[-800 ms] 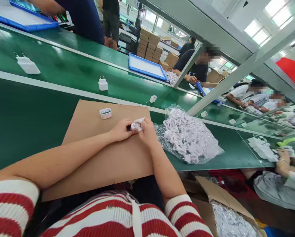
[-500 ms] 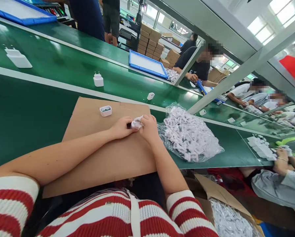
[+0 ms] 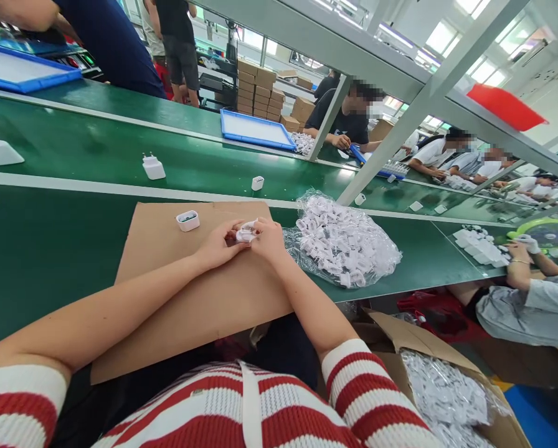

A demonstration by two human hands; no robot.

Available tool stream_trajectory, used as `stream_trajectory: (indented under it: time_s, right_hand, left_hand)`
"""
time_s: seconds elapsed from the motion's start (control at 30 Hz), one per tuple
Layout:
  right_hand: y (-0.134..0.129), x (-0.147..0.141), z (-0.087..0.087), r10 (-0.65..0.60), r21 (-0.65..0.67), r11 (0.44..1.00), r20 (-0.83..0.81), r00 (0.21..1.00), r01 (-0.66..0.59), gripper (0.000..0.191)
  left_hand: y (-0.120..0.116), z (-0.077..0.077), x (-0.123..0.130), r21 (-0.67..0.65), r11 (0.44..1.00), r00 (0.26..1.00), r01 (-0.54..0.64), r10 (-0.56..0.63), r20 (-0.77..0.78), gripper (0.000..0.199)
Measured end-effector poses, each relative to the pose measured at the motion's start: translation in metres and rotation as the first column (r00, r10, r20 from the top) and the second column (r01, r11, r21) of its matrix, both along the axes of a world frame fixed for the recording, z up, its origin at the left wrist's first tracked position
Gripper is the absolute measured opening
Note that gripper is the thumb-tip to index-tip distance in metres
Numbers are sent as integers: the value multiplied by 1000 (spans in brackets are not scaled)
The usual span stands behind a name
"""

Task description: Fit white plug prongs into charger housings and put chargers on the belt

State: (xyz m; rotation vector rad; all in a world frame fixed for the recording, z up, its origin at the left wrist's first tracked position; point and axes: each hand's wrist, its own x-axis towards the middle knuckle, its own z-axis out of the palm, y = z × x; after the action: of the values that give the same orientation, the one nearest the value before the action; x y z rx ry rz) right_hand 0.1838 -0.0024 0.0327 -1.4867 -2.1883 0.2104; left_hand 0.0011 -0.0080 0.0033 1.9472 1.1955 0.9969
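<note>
Just above a sheet of brown cardboard (image 3: 167, 311), both my hands meet at a small white plastic part (image 3: 246, 233). My left hand (image 3: 220, 244) grips its left side between thumb and fingers. From the right, the fingers of my right hand (image 3: 269, 238) pinch it and hide some of its shape. A white charger housing (image 3: 188, 221) stands on the cardboard to the left, its top uncovered and something dark green inside. To the right of my hands lies a clear plastic bag (image 3: 349, 239) full of similar-looking white plastic parts.
Beyond the cardboard runs a green conveyor belt (image 3: 199, 165) carrying a white plug charger (image 3: 154, 167) and a white housing (image 3: 257, 183). A slanted metal post (image 3: 391, 140) rises behind the bag. A co-worker's hands (image 3: 522, 252) are at the far right; an open carton (image 3: 428, 339) sits below.
The camera view has turned, shifting the scene mostly left. The chargers on the belt have moved farther left than the cardboard. Both hands still hold the white part, with little change in grip.
</note>
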Motion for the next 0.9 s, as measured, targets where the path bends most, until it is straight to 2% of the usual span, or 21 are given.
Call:
stream_trajectory:
  time_s: [0.07, 0.13, 0.23, 0.33, 0.47, 0.53, 0.63, 0.73, 0.8, 0.83, 0.9]
  right_hand:
    - [-1, 0, 2, 4, -6, 1000, -1, 1000, -4, 23]
    - [-2, 0, 2, 4, 4, 1000, -6, 1000, -4, 23]
    - [-2, 1, -2, 16, 23, 1000, -21, 1000, -15, 23]
    - [2, 2, -8, 32, 8, 999, -84, 996, -32, 26]
    - [5, 2, -15, 18, -54, 998, -253, 967, -33, 27]
    - [4, -1, -19, 5, -66, 997, -326, 945, -28, 26]
    - [4, -3, -22, -11, -89, 996, -428, 904, -30, 27]
    - [8, 9, -21, -60, -94, 995, -502, 863, 15, 34]
    - [12, 27, -16, -164, -49, 986, -490, 856, 161, 35]
    - [15, 38, -14, -253, -24, 962, -460, 851, 273, 35]
    - [19, 60, -11, -485, -5, 856, -353, 800, 517, 36]
  left_hand:
    - [-6, 0, -2, 88, 996, 999, -24, 28, -37, 51]
    - [-11, -2, -4, 194, 981, 985, -26, 58, -162, 45]
    - [-13, -3, -3, 313, 950, 914, -5, 132, -384, 46]
    - [-11, -2, 1, 352, 936, 827, 24, 179, -532, 44]
    - [-12, 0, 2, 359, 932, 750, 57, 197, -632, 39]
    - [-13, 0, 1, 373, 927, 771, 36, 211, -600, 39]
    - [-14, -1, -4, 360, 933, 876, -14, 186, -445, 37]
    - [-11, -2, -8, 251, 967, 943, -53, 131, -305, 38]
    - [-6, 1, -8, 128, 988, 963, -84, 114, -246, 41]
    - [-2, 4, -7, 70, 993, 968, -99, 113, -224, 42]
    - [14, 11, -3, -8, 991, 971, -130, 126, -205, 43]
